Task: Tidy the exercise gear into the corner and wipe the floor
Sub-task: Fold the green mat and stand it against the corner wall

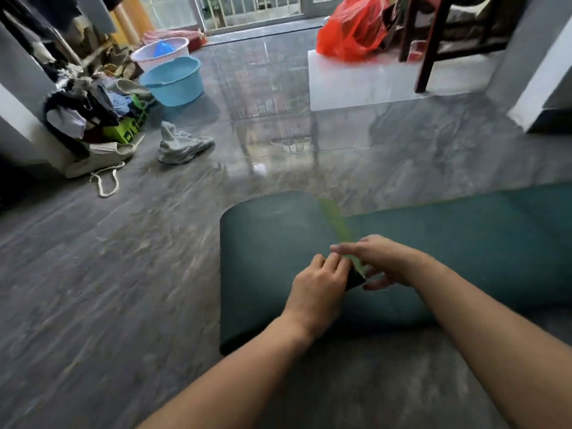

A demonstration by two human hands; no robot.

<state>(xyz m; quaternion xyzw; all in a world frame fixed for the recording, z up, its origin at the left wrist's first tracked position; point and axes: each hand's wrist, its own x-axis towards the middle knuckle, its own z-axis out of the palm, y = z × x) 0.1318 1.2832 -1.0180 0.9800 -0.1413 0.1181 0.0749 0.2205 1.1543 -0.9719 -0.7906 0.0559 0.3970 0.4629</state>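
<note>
Both hands over a green mat (278, 258), left hand (318, 289) and right hand (383, 261) pinching a blurred green band (337, 224), mat's rounded corner left of them, bare glossy floor (123, 274) beyond, shoe (182, 144) far left

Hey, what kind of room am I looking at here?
Most likely a lived-in room at home, opening onto a barred balcony. Signs: a heap of clothes, wash basins on the tiled floor, and a green exercise mat.
</note>
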